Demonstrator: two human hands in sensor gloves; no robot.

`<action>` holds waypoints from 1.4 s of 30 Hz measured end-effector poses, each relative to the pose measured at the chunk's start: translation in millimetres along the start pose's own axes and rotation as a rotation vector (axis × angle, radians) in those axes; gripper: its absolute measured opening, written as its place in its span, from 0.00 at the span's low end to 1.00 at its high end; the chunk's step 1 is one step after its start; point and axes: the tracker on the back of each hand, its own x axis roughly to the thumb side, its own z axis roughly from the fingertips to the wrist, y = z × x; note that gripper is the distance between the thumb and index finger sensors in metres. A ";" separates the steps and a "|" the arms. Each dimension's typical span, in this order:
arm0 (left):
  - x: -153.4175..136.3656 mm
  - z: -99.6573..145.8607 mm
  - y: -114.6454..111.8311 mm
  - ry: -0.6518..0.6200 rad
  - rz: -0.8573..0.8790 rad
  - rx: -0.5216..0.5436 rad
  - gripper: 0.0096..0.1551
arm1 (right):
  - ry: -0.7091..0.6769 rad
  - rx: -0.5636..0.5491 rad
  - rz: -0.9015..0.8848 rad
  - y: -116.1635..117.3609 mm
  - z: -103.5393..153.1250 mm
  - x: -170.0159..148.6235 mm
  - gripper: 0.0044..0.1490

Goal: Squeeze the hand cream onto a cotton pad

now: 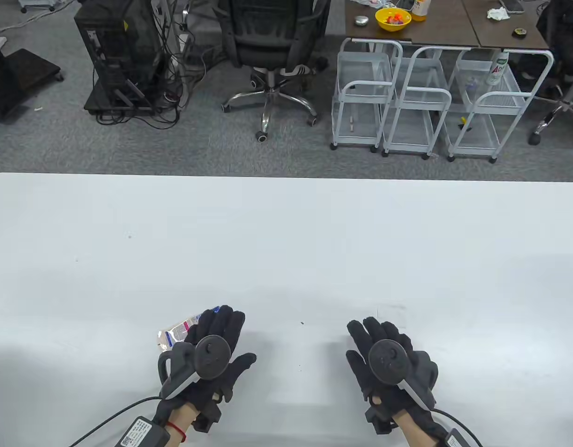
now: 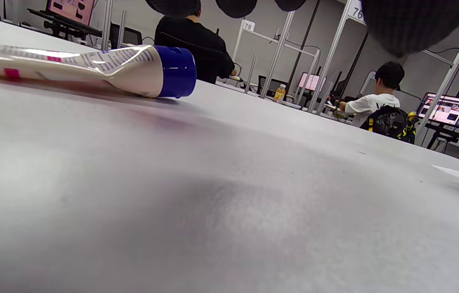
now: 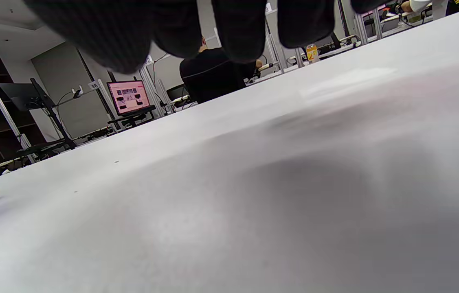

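Partly under left hand [image 1: 212, 354]: cream tube [image 1: 177, 331].

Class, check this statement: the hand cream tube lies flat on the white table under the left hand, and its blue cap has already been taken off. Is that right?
Not quite. The blue cap is on the hand cream tube, as the left wrist view shows. The rest holds: the tube lies flat on the white table, partly under the left hand.
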 end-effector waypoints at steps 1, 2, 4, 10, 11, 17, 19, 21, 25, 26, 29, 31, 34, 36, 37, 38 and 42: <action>0.1 -0.1 -0.9 0.001 -0.003 -0.004 0.50 | 0.000 0.005 -0.007 0.5 -0.1 0.1 0.41; 0.5 -0.5 -2.2 0.004 -0.011 -0.012 0.50 | -0.001 0.011 -0.012 0.6 0.0 0.3 0.41; 0.9 -1.2 -3.5 0.004 -0.021 -0.021 0.50 | -0.004 0.022 -0.014 0.5 0.5 0.8 0.41; -11.1 -3.3 5.0 0.066 -0.016 0.001 0.50 | -0.019 0.029 -0.019 -1.6 2.1 3.4 0.41; -14.8 -3.8 7.6 0.085 -0.015 0.005 0.50 | -0.021 0.029 -0.020 -1.7 2.1 3.7 0.41; -56.7 -9.4 25.6 0.282 -0.009 0.021 0.52 | -0.037 0.043 -0.022 -0.4 1.7 4.6 0.41; -71.0 -11.2 27.0 0.346 0.007 0.010 0.53 | -0.044 0.046 -0.026 0.3 1.5 5.1 0.41; -84.7 -13.0 26.7 0.422 0.014 -0.034 0.53 | -0.048 0.054 -0.032 1.1 1.6 5.9 0.41; -101.3 -13.9 18.8 0.536 0.056 -0.136 0.56 | -0.057 0.070 -0.037 3.3 1.7 8.1 0.40; -103.3 -14.2 17.1 0.543 0.057 -0.148 0.57 | -0.060 0.074 -0.038 3.8 1.7 8.7 0.41; -106.3 -15.6 12.3 0.551 0.031 -0.179 0.56 | -0.071 0.085 -0.044 5.3 1.9 10.6 0.40; -106.4 -16.9 10.3 0.536 0.025 -0.202 0.54 | -0.080 0.087 -0.054 6.4 2.6 11.8 0.40; -102.9 -18.0 10.1 0.504 0.035 -0.200 0.52 | -0.088 0.092 -0.053 6.9 3.2 13.6 0.40; -99.3 -19.1 11.7 0.483 0.005 -0.179 0.49 | -0.090 0.090 -0.052 6.5 3.3 13.8 0.40; -96.0 -19.6 12.8 0.464 -0.017 -0.165 0.48 | -0.091 0.088 -0.055 6.5 3.2 13.6 0.40; -93.0 -20.1 14.1 0.430 -0.041 -0.133 0.45 | -0.091 0.088 -0.057 6.5 3.2 13.5 0.40; -82.9 -21.0 17.8 0.366 -0.075 -0.100 0.45 | -0.091 0.096 -0.054 8.1 2.6 14.0 0.40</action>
